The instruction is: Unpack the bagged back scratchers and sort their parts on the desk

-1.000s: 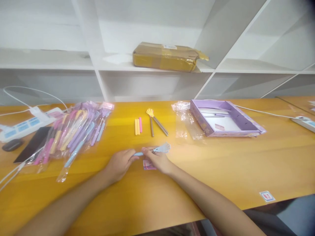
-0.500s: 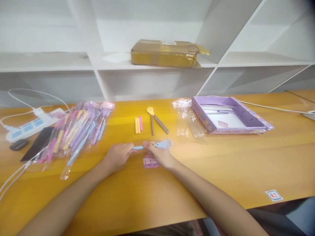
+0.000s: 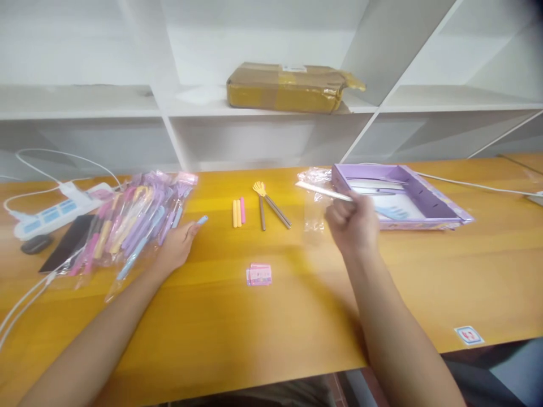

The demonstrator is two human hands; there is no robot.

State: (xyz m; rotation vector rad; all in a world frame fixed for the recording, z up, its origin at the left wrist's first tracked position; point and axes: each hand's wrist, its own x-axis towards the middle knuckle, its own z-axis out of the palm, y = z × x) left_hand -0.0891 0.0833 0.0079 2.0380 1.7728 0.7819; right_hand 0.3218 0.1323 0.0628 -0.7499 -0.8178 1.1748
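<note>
My right hand [image 3: 354, 223] is closed around a back scratcher, near the box. Its bare metal rod [image 3: 318, 189] points left, and its light blue hand-shaped head [image 3: 392, 212] shows blurred on the other side, over the box. In my left hand [image 3: 180, 246], closed beside the bagged pieces, is a light blue handle sleeve [image 3: 203, 219]. Between the hands lie yellow sleeves [image 3: 236, 214] and a pink sleeve [image 3: 242, 210] side by side. Right of them rest metal-rod back scratchers with yellow heads [image 3: 259, 187]. Small pink cards [image 3: 259, 275] lie nearer me.
Clear bags of colourful back scratchers [image 3: 138, 220] cover the left side, next to a power strip [image 3: 51, 217] with white cables and a black mouse [image 3: 37, 244]. A purple box [image 3: 419, 226] stands at right beside clear plastic wrap [image 3: 314, 217]. A taped parcel [image 3: 286, 93] sits on the shelf.
The light blue sleeve has come off the metal rod. My left hand has moved left with the sleeve; my right hand has moved right and up with the back scratcher, uncovering the pink cards.
</note>
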